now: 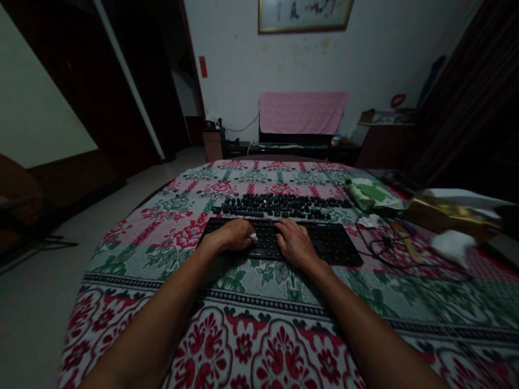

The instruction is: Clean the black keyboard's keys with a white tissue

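A black keyboard (pixel 265 242) with its keycaps off lies on the patterned tablecloth in front of me. My left hand (pixel 234 235) is closed over its left half, with a small white tip of something like a tissue (pixel 254 237) sticking out by the fingers. My right hand (pixel 295 242) rests on the middle of the keyboard, fingers stretched forward and holding nothing. Just beyond the keyboard, many loose black keycaps (pixel 279 204) are spread in a long band. The keyboard's cable (pixel 389 263) runs off to the right.
To the right lie a green-and-white soft pack (pixel 373 194), a gold box (pixel 450 213), crumpled white tissue (pixel 453 246) and a flat wooden-looking strip (pixel 411 246). A floral tablecloth (pixel 259 346) covers the table. Against the far wall, a pink cloth (pixel 303 112) hangs over a dark screen.
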